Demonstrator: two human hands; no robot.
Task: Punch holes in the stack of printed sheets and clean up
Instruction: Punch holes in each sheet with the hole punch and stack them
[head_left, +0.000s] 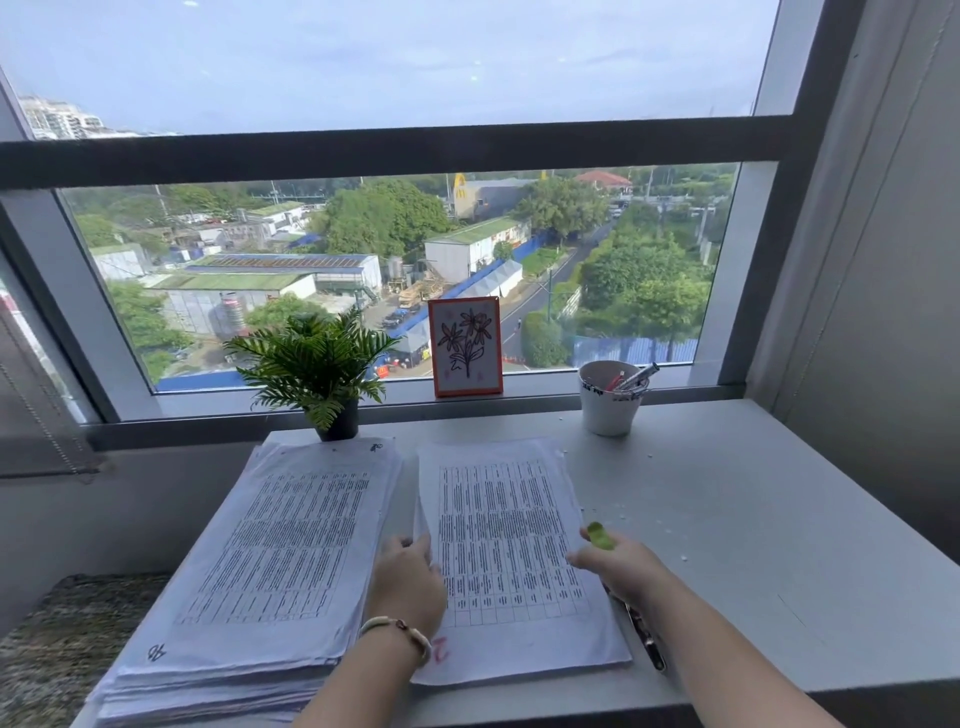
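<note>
A thin stack of printed sheets (509, 545) lies in the middle of the grey table (753, 545). My left hand (408, 582) rests on its left edge, with the fingers curled over the paper. At the stack's right edge my right hand (618, 566) is closed on a green-tipped tool (601, 536). A dark metal part (647, 639) shows under my right forearm along the paper's edge; I cannot tell whether it belongs to that tool. A much thicker pile of printed sheets (260, 545) lies to the left. Small white paper dots (623, 514) are scattered on the table right of the thin stack.
A potted green plant (322, 374) stands behind the thick pile. A framed flower drawing (465, 345) leans on the window sill. A white cup holding pens (610, 397) stands at the back right. A wall borders the table on the right, and a speckled seat (62, 639) is at the lower left.
</note>
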